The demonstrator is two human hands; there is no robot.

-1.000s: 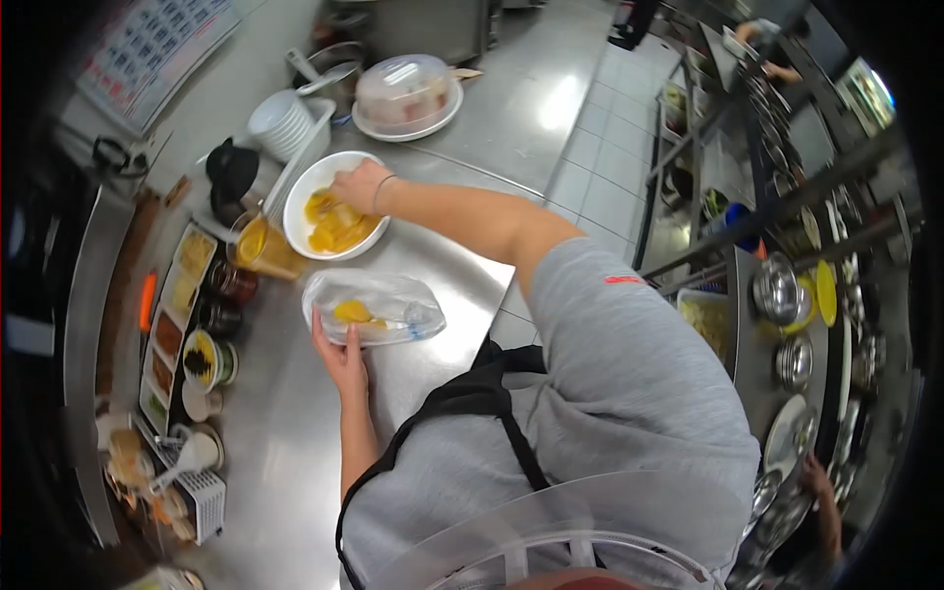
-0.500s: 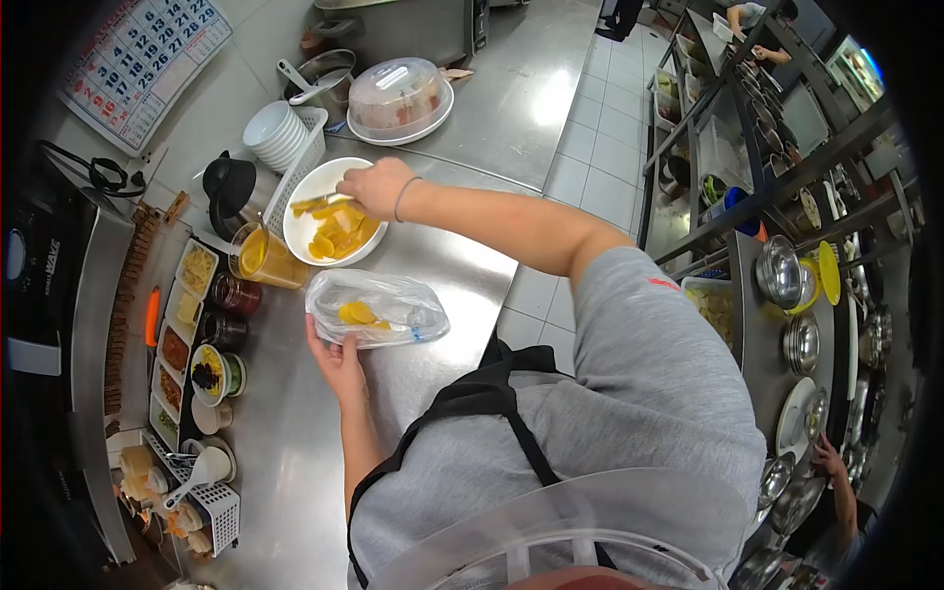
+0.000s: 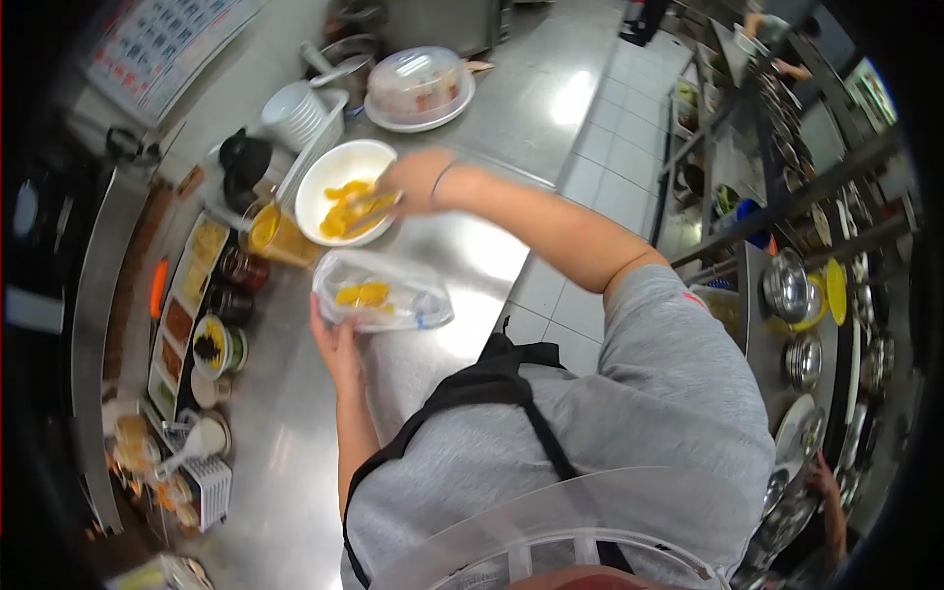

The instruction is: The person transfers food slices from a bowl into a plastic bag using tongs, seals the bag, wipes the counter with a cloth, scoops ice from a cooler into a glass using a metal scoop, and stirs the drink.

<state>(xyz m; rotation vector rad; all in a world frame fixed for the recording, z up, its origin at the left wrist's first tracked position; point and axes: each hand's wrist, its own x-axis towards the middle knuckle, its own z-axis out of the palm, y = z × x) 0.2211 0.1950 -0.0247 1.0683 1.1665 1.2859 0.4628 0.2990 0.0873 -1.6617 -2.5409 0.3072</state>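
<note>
My right hand (image 3: 418,182), blurred by motion, is closed around a pair of metal tongs (image 3: 372,210). The tongs reach down into a white bowl (image 3: 313,187) that holds yellow slices (image 3: 346,202), which look like fruit. Below the bowl, a clear plastic bag (image 3: 413,290) lies on the steel counter with a few yellow pieces (image 3: 364,294) inside. My left hand (image 3: 337,344) grips the near left edge of this bag, thumb and fingers around it. Whether the tongs' tips pinch a slice is too blurred to see.
A jug of yellow liquid (image 3: 278,239) stands left of the bowl, near dark jars (image 3: 231,302) and a topping tray (image 3: 187,285). Behind are stacked white bowls (image 3: 293,113) and a domed cake cover (image 3: 418,79). Across the aisle, another person's hand (image 3: 821,479) reaches among metal bowls.
My right hand has shifted right, bringing the tongs from the bowl's left side to its right side. The left hand still holds the bag. The whole view has tilted slightly.
</note>
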